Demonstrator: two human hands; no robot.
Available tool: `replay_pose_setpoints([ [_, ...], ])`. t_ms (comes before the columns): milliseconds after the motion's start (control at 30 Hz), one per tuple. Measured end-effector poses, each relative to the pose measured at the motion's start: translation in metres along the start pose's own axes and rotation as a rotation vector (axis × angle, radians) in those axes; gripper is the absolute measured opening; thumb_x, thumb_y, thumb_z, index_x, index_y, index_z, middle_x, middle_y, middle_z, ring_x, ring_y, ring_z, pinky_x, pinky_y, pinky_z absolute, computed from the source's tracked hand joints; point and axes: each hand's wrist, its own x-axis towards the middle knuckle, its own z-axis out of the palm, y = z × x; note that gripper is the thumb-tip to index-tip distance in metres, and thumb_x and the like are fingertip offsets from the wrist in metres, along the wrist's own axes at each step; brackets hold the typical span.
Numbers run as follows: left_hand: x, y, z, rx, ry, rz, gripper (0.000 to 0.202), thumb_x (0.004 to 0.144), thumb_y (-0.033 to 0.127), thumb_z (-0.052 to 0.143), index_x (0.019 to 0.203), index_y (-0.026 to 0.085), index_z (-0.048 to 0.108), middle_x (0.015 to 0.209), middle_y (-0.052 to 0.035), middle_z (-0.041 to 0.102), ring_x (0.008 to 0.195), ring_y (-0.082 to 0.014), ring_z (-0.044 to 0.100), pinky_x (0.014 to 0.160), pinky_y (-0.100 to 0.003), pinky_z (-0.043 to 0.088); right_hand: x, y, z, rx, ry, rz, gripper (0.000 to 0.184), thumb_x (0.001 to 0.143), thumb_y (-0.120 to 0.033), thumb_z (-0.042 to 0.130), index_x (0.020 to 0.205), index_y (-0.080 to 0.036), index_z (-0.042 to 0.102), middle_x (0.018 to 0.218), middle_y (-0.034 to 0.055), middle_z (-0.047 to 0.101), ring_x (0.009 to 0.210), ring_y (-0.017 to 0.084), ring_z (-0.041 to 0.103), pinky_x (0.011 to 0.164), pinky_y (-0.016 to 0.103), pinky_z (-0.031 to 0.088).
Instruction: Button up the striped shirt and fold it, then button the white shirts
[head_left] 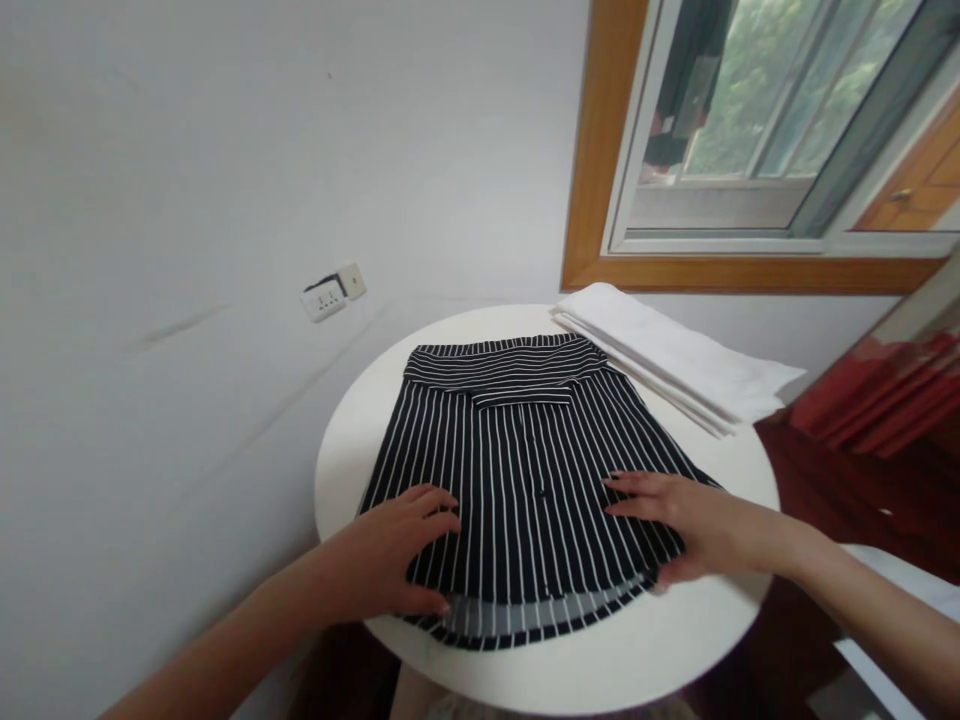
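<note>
Left hand (409,550): spread wide, fingers on the skirt, thumb near its hem.
Right hand (664,515): also wide, fingers on the skirt, thumb by the lower edge.
Striped skirt (499,480): black and white, flat between and beyond both hands, tie band (517,397) farthest from them.
Round table (592,670): white, under the skirt, its bare rim on the near side of both hands.
White folded stack (660,345): on the table beyond the right hand; cloth or paper, I cannot tell.
Wall (225,150): pale, scuffed, beyond and left of the left hand, bearing a socket (324,299).
Window frame (592,150): wooden, beyond the right hand.
Floor (847,490): dark reddish, right of the right hand, near a red curtain (874,390).
</note>
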Motion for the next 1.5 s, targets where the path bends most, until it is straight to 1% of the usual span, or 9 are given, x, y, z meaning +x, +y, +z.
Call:
replay_pose_setpoints([
  [100, -0.007, 0.001, 0.015, 0.03, -0.002, -0.047, 0.076, 0.063, 0.052, 0.074, 0.131, 0.027, 0.051, 0.148, -0.0081, 0.038, 0.136, -0.0326, 0.034, 0.11, -0.048, 0.032, -0.007, 0.0, 0.012, 0.0, 0.018, 0.034, 0.08, 0.067, -0.056, 0.073, 0.137, -0.026, 0.049, 0.152, 0.0098, 0.03, 0.139, 0.033, 0.028, 0.113, 0.049, 0.025],
  [233, -0.014, 0.004, 0.022, 0.039, -0.006, -0.028, 0.08, 0.065, 0.051, 0.073, 0.136, 0.026, 0.046, 0.151, -0.0078, 0.033, 0.139, -0.033, 0.028, 0.111, -0.05, 0.03, -0.01, -0.003, 0.017, -0.012, 0.08, 0.057, 0.071, 0.071, -0.052, 0.071, 0.135, -0.025, 0.052, 0.15, 0.0095, 0.034, 0.137, 0.03, 0.033, 0.112, 0.044, 0.029],
  [433, -0.018, 0.004, 0.033, 0.076, 0.112, 0.068, 0.044, 0.079, 0.02, 0.057, 0.123, 0.026, 0.057, 0.137, -0.0024, 0.053, 0.132, -0.0239, 0.041, 0.11, -0.041, 0.035, -0.007, -0.003, 0.03, -0.147, 0.191, 0.052, 0.046, 0.081, -0.03, 0.061, 0.125, -0.021, 0.06, 0.142, 0.0099, 0.047, 0.131, 0.024, 0.043, 0.109, 0.039, 0.036],
  [533, -0.016, -0.002, 0.04, 0.128, 0.144, 0.055, 0.05, 0.076, 0.006, 0.05, 0.122, 0.025, 0.057, 0.133, -0.003, 0.056, 0.128, -0.0222, 0.046, 0.109, -0.039, 0.037, -0.004, 0.005, 0.037, -0.217, 0.248, 0.097, 0.05, 0.074, -0.013, 0.058, 0.124, -0.019, 0.061, 0.138, 0.0096, 0.052, 0.128, 0.024, 0.047, 0.107, 0.039, 0.039],
  [667, -0.008, -0.012, 0.038, 0.143, 0.175, -0.048, 0.043, 0.074, 0.003, 0.049, 0.11, 0.022, 0.062, 0.121, -0.0063, 0.062, 0.117, -0.0221, 0.054, 0.102, -0.038, 0.043, -0.005, 0.021, 0.034, -0.265, 0.298, 0.143, 0.058, 0.067, -0.002, 0.051, 0.121, -0.02, 0.062, 0.134, 0.0072, 0.055, 0.121, 0.022, 0.054, 0.103, 0.036, 0.044],
  [833, 0.01, -0.031, 0.01, 0.187, 0.243, -0.248, 0.031, 0.08, 0.013, 0.046, 0.103, 0.021, 0.064, 0.105, -0.0075, 0.068, 0.098, -0.0239, 0.063, 0.089, -0.038, 0.049, -0.005, 0.041, 0.003, -0.326, 0.354, 0.296, 0.045, 0.07, -0.006, 0.049, 0.107, -0.022, 0.069, 0.11, 0.0062, 0.07, 0.099, 0.023, 0.066, 0.087, 0.034, 0.052],
  [1100, 0.062, -0.059, -0.063, 0.263, 0.551, -0.417, 0.037, 0.083, 0.02, 0.037, 0.114, 0.02, 0.059, 0.113, -0.0072, 0.066, 0.103, -0.0255, 0.062, 0.09, -0.037, 0.047, 0.021, 0.074, -0.081, -0.419, 0.552, 0.488, 0.036, 0.076, -0.017, 0.046, 0.102, -0.024, 0.07, 0.099, 0.0034, 0.073, 0.09, 0.023, 0.066, 0.077, 0.03, 0.05],
  [1300, 0.121, -0.083, -0.104, 0.302, 0.789, -0.496, 0.036, 0.087, 0.017, 0.03, 0.113, 0.019, 0.054, 0.111, -0.0102, 0.062, 0.101, -0.0253, 0.059, 0.084, -0.036, 0.047, 0.079, 0.094, -0.137, -0.422, 0.733, 0.684, 0.038, 0.077, -0.023, 0.046, 0.106, -0.022, 0.07, 0.102, 0.0074, 0.072, 0.093, 0.025, 0.064, 0.076, 0.031, 0.047],
  [1500, 0.192, -0.134, -0.107, 0.266, 0.773, -0.667, 0.036, 0.091, 0.019, 0.026, 0.114, 0.015, 0.053, 0.111, -0.0156, 0.062, 0.102, -0.029, 0.058, 0.082, -0.041, 0.045, 0.16, 0.13, -0.148, -0.355, 0.765, 0.893, 0.037, 0.081, -0.03, 0.045, 0.108, -0.021, 0.07, 0.109, 0.0112, 0.069, 0.097, 0.027, 0.062, 0.075, 0.033, 0.046],
])
